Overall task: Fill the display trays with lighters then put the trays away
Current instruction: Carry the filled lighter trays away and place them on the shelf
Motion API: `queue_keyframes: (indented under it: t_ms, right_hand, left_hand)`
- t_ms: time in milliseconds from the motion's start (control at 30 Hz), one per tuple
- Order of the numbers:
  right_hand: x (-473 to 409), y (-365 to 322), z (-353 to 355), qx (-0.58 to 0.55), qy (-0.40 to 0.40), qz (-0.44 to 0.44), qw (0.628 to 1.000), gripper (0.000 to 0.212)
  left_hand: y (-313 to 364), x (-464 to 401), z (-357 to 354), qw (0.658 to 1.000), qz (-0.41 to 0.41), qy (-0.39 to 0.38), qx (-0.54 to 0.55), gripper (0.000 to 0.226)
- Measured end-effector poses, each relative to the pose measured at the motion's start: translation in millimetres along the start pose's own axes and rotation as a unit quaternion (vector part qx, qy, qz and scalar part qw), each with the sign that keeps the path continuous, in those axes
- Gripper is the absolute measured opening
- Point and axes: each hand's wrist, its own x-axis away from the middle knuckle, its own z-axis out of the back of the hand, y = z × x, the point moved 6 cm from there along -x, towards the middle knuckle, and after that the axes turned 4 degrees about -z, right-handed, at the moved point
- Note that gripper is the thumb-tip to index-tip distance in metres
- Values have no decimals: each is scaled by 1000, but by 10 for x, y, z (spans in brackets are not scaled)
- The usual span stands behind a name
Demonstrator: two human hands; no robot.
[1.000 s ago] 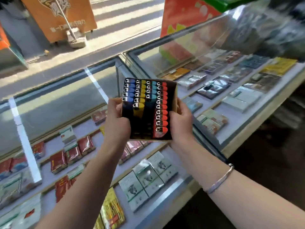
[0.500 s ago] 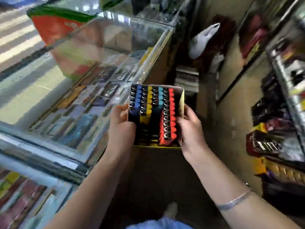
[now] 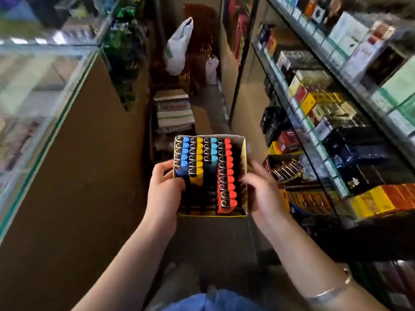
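Narrow shop aisle, brown floor w/ glass display case (image 3: pixel 45 90) on the left and glass shelves (image 3: pixel 318 122) of cigarette packs and cartons on the right. Far end of the aisle: white plastic bag (image 3: pixel 179 46) and a stack of flat boxes (image 3: pixel 174 111), both blurry. Display tray (image 3: pixel 243 167), an open cardboard box w/ yellow lower edge, is held in mid-air over the aisle at centre frame, between both hands, not resting on any surface. Inside the tray, lighters (image 3: pixel 225 176) stand upright in 4 rows: blue, yellow, teal, red from left to right. Red row runs nearly the full tray length; the other 3 rows fill only the far part, near part looks dark and partly unfilled. Left hand (image 3: pixel 165 191) grips the tray's left wall, thumb over the rim and touching the near blue lighters, fingers curled round the outside. Right hand (image 3: pixel 261 194) holds the tray's right wall, fingers curled at the rim next to the red row. Silver bracelet (image 3: pixel 330 292) on the right wrist. Blue clothing at bottom edge, blurred.
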Motion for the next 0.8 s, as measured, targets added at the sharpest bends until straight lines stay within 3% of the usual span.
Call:
queue_keyframes:
  t_ms: [467,800]
  right_hand:
    - [-2180,-612,43,-24,104,-6,994,45]
    - [-3589,-923,319,-53,158,-54,985,32]
  left_hand:
    - [729,-2201,-739,998,28,-44,-42,39]
    - [922,-3710,-1426,993,47,-79,-78,37]
